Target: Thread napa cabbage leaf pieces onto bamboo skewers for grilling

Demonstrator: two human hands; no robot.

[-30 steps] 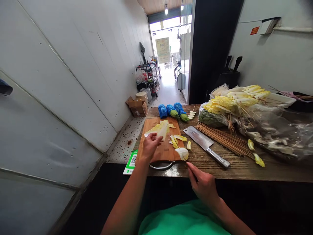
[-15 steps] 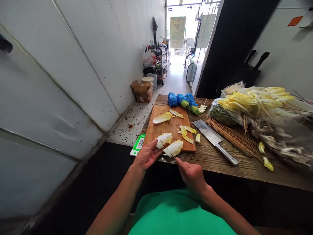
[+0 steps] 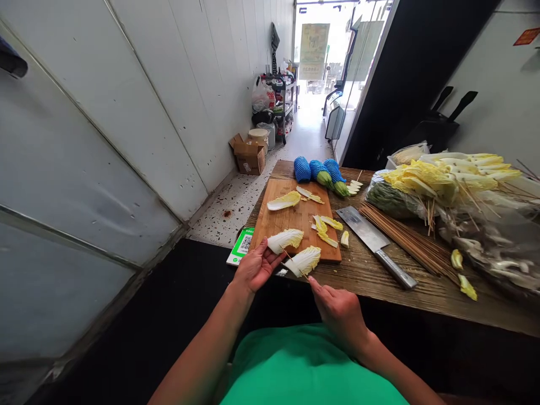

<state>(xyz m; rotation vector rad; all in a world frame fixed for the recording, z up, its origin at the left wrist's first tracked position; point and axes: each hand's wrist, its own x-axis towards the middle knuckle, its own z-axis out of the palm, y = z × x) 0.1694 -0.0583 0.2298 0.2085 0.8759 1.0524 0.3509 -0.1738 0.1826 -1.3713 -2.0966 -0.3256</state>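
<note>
My left hand [image 3: 256, 269] is closed at the base of a pale napa cabbage leaf [image 3: 287, 241], its thumb on top and fingers underneath. A second cabbage leaf [image 3: 304, 262] is threaded on a thin wooden skewer [image 3: 288, 255], whose far end meets the first leaf. My right hand [image 3: 337, 304] pinches the near end of that skewer, just below the second leaf. Both leaves are held over the near edge of a wooden cutting board [image 3: 264, 224]. On the board lie another whole leaf [image 3: 283, 201] and some yellow leaf pieces [image 3: 323, 230].
Right of the board lie a cleaver [image 3: 361, 228] and a bundle of skewers [image 3: 405, 239]. Skewered cabbage [image 3: 459, 169] and bagged mushrooms [image 3: 502, 264] are piled at the right. Blue-netted zucchini [image 3: 323, 173] sit behind the board, and a QR-code card [image 3: 236, 253] at its left.
The leaf in my left hand has turned flatter, and the two leaves stand slightly further apart. The skewer stays in my right hand. The whole view has shifted a little.
</note>
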